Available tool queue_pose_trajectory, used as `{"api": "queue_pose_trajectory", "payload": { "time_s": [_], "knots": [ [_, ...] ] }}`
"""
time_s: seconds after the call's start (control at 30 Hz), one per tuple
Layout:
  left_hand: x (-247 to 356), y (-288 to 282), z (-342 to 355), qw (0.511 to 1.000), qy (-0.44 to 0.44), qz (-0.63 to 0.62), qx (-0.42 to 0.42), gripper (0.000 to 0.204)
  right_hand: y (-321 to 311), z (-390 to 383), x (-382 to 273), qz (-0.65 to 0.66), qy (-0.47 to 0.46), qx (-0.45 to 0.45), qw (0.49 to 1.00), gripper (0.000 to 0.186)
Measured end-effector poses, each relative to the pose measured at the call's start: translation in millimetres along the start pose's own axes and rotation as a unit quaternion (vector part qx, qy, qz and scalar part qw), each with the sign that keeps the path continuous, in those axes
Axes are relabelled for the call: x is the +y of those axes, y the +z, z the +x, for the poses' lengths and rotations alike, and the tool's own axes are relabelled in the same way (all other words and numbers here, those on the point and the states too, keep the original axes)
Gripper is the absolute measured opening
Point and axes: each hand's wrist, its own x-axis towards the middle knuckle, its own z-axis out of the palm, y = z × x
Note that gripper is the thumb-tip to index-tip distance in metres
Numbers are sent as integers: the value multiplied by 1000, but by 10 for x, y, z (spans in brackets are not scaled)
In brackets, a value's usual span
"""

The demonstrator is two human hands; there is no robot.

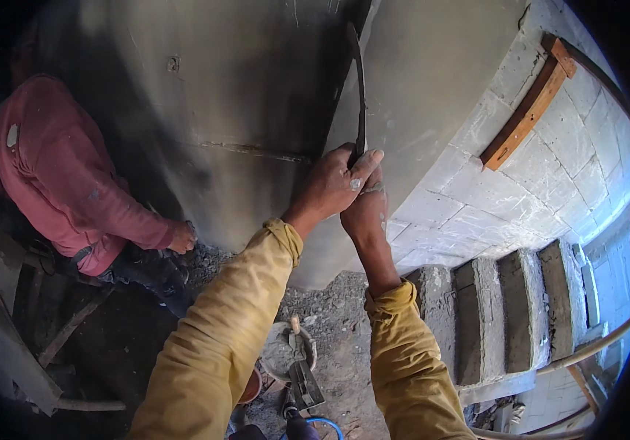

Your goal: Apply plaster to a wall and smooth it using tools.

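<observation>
My left hand [326, 183] and my right hand [364, 205] are raised together, closed round the lower end of a long, narrow dark tool [359, 81], seen almost edge-on. The tool runs upward along the corner where the shadowed plastered wall [234, 88] meets a lighter plastered face [432, 81]. My fingers overlap, so the part in my grip is mostly hidden. Grey mortar marks my knuckles. Below my forearms, a bucket of grey mortar [282, 345] sits on the rubble-strewn ground with a flat metal tool [304, 385] across it.
A co-worker in a pink top [73, 169] bends at the left, a hand low by the wall. Rough concrete steps [520, 308] are at lower right, below a block wall [564, 132] carrying a wooden batten [520, 117]. Boards [73, 330] lie lower left; poles [579, 352] cross the lower right.
</observation>
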Motion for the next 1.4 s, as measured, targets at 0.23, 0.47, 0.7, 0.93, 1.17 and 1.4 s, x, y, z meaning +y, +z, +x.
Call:
{"api": "queue_pose_trajectory", "payload": {
  "time_s": [0.23,0.47,0.7,0.93,1.17,1.4],
  "knots": [
    [-152,20,-26,1000,11,12,20,45,62,-77,68,-45,-26,6,999,39],
    [581,-188,472,998,43,39,14,49,-168,576,-364,11,-48,19,999,32],
    [254,-97,277,1000,30,8,-4,50,-56,352,-137,0,-16,21,1000,28],
    [-108,-35,29,1000,7,25,-9,47,65,19,22,2,28,-2,1000,30],
    [-280,18,-191,1000,-18,13,-15,44,140,-233,191,-23,13,-2,1000,33],
    [-549,82,-401,999,-50,7,-6,42,250,-471,399,-21,42,-20,999,33]
  ]
}}
